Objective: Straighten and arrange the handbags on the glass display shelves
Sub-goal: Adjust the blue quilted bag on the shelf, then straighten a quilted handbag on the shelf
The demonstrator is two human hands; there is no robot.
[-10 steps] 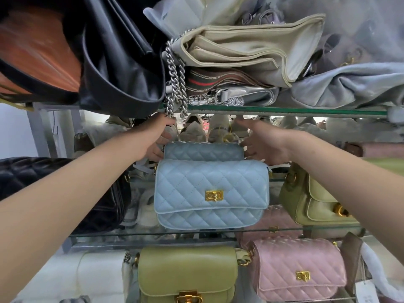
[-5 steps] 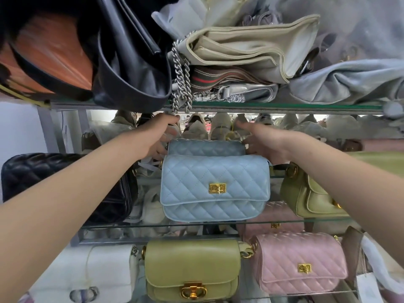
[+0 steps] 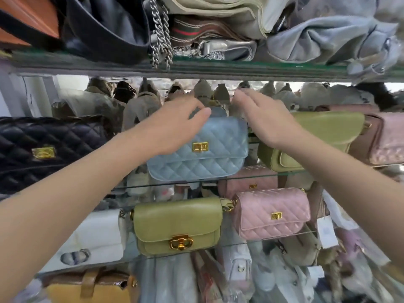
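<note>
A light blue quilted handbag [image 3: 203, 158] with a gold clasp stands on the middle glass shelf [image 3: 251, 178], tilted a little to the right. My left hand [image 3: 175, 123] lies over its top left corner, thumb pressed on the upper edge. My right hand [image 3: 260, 119] hovers at the bag's top right, fingers spread, and I cannot tell if it touches the bag. A second blue bag behind it is mostly hidden.
A black quilted bag [image 3: 43, 149] sits left on the same shelf, an olive green bag [image 3: 317, 136] and a pink one [image 3: 387, 141] right. The shelf below holds a green bag [image 3: 177, 226], a pink quilted bag [image 3: 271, 213] and a white bag [image 3: 96, 232]. Piled bags and a steel chain [image 3: 160, 33] overhang from above.
Both hands have come from behind the blue bag up onto its top. The view has dropped, showing more of the lower shelves.
</note>
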